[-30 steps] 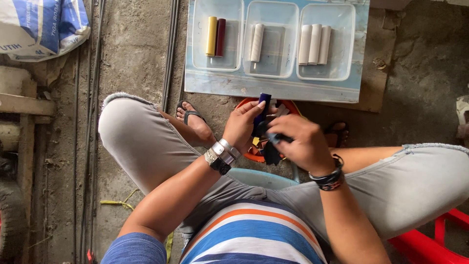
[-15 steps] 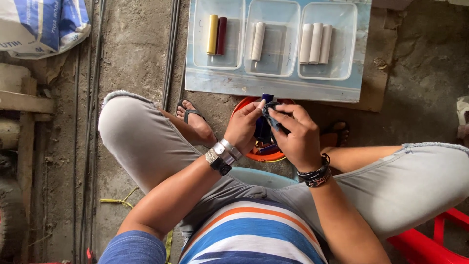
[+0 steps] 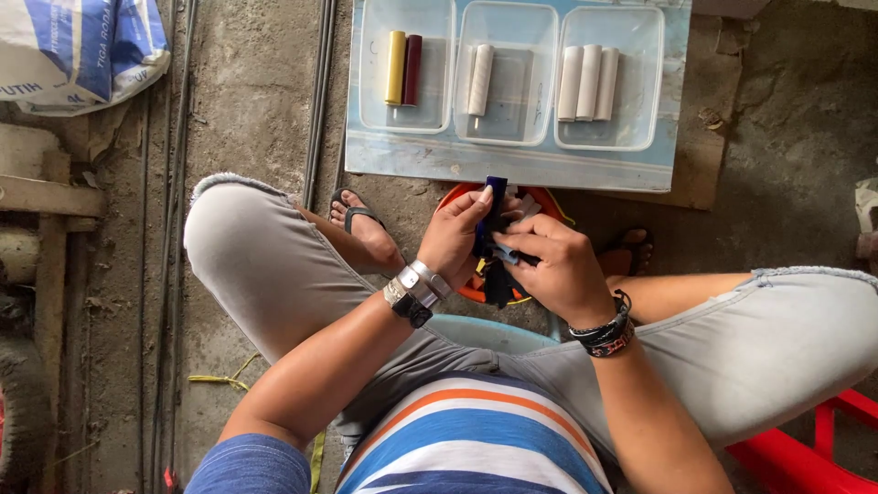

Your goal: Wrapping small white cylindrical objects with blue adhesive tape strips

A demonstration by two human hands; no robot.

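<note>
Fingers of left hand (image 3: 455, 240) and right hand (image 3: 560, 267) pinch a dark blue roll (image 3: 495, 220) below three clear trays (image 3: 512, 137).

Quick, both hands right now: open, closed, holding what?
Left hand: closed on the dark blue roll, held upright.
Right hand: closed, fingers pinching at the same roll; what else it grips cannot be told.

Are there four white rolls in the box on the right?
No, the clear box on the right holds three white rolls lying side by side.
</note>
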